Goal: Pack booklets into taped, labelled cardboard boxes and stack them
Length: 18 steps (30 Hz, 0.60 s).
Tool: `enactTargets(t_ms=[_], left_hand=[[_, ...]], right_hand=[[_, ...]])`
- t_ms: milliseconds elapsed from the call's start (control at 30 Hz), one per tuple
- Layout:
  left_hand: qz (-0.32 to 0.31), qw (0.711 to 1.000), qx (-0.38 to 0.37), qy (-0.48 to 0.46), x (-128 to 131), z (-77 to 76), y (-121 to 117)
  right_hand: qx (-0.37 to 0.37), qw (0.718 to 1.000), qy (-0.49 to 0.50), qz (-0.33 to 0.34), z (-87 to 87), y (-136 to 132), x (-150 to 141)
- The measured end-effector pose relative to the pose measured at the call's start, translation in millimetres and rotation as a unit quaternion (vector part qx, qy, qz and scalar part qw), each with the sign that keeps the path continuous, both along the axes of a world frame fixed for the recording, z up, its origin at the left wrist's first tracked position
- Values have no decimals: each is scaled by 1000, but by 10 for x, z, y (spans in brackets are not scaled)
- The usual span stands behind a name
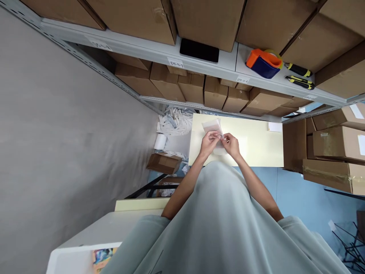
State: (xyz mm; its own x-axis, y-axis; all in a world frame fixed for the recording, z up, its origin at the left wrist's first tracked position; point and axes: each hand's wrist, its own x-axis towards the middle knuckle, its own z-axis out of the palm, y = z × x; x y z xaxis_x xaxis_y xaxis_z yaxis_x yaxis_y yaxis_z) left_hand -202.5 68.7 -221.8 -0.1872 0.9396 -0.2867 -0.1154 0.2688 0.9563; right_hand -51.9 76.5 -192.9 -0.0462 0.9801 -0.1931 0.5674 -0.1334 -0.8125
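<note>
Hands (209,143) (231,146) pinch and partly hide a pale packet (211,126), contents unclear

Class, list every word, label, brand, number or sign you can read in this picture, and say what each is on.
"D3-5-1", at best reading: shelf label below the phone.
Too small or blurred to read:
far-left label;
label below the tape dispenser;
far-right label;
box labels.
Held packet: no readable text.

Over the desk (259,148), the left hand (209,142) and right hand (231,146) pinch a translucent bag (211,125). Cartons (329,142) sit right of the desk.
</note>
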Motion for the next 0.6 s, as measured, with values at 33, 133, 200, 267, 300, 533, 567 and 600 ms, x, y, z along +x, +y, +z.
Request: enactTargets(t_ms=[33, 133, 200, 267, 300, 533, 567, 600], left_hand=[[15, 1000, -9, 9, -42, -44, 2], [41, 997, -54, 21, -212, -183, 11], [-5, 998, -68, -7, -311, -248, 18], [-61, 996, -60, -25, -375, -271, 23], [-79, 995, -51, -19, -395, -266, 26], [-135, 981, 65, 123, -500, -31, 38], [-147, 975, 89, 141, -519, 10, 35], [-158, 969, 108, 155, -537, 47, 30]], right_hand=[[-35, 997, 64, -16, -35, 36, 81], [-114, 971, 211, -28, -113, 66, 299], [-137, 958, 251, -20, -150, 40, 396], [-148, 953, 262, -22, -190, 15, 450], [-151, 953, 261, -24, -212, 12, 464], [-69, 973, 219, 4, -271, 164, 454], [-53, 974, 221, 14, -256, 187, 451], [-40, 973, 225, 24, -239, 206, 448]])
